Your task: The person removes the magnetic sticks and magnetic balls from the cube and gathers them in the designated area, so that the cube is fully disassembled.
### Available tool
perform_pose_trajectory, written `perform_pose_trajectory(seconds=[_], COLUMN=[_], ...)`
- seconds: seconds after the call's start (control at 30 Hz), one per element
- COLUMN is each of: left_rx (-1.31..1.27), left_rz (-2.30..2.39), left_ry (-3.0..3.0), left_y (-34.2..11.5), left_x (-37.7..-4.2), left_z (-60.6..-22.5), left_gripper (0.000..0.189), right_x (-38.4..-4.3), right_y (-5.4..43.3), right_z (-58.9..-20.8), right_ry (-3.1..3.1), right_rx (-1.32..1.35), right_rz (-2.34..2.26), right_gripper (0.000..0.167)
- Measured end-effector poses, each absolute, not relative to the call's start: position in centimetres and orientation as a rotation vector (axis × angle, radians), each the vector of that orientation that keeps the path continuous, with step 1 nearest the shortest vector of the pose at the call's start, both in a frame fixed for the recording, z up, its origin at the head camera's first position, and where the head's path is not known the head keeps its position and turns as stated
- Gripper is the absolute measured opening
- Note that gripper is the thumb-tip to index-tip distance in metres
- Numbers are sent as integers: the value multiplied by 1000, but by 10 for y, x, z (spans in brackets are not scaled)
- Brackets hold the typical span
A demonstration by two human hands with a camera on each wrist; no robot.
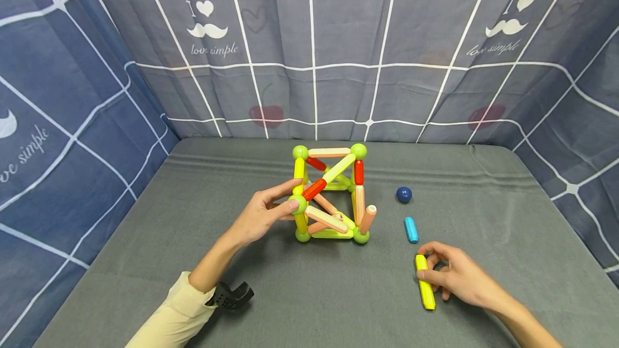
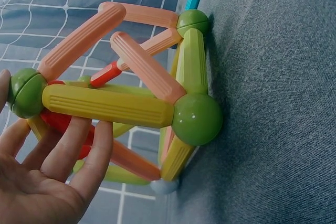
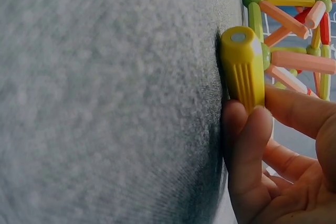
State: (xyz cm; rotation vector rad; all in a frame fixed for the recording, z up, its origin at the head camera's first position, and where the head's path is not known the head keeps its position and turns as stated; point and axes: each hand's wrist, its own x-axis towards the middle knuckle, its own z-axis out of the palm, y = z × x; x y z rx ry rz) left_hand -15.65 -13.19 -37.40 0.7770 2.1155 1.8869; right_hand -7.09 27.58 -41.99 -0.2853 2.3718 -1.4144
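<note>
Near the middle of the grey surface (image 1: 145, 251) stands a stick frame (image 1: 333, 173), its corners marked by glossy green balls (image 1: 359, 151) and its sides built of ribbed yellow, lime, peach and red pieces. One peach stick (image 1: 367, 220) juts up, its tip free, from the ball at the frame's five o'clock. Around nine o'clock, the left hand (image 1: 261, 214) grips the frame, thumb on a ball, fingers reaching behind a yellow bar. Between four and five o'clock from the frame, the right hand (image 1: 454, 273) pinches a loose yellow stick (image 1: 425, 282), fluted lengthwise, with a pale disc in its end. A dark blue ball (image 1: 404, 194) lies at three o'clock, a short cyan stick (image 1: 411, 230) towards four.

Fingers cover part of the yellow stick; whether it touches the surface is unclear. The frame's far lower ten o'clock corner is largely hidden from the head; the left wrist view cuts off most of that thumb, and both forearms leave the head view at the bottom.
</note>
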Motion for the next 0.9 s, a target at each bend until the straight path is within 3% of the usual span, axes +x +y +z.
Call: perform_pose_trajectory(seconds=[0.57,0.9], left_rx=[785,774], left_rz=[1904,1907], left_ry=[2103,2106], left_y=[-132,-131], left_x=[-156,-156], left_z=[-373,-373], left_gripper=[52,53], right_x=[-77,-92], right_y=[275,237], right_z=[-398,-382], right_ry=[2520,2451], right_rx=[-311,-359], right_rz=[-1355,-1535], right_gripper=[41,37])
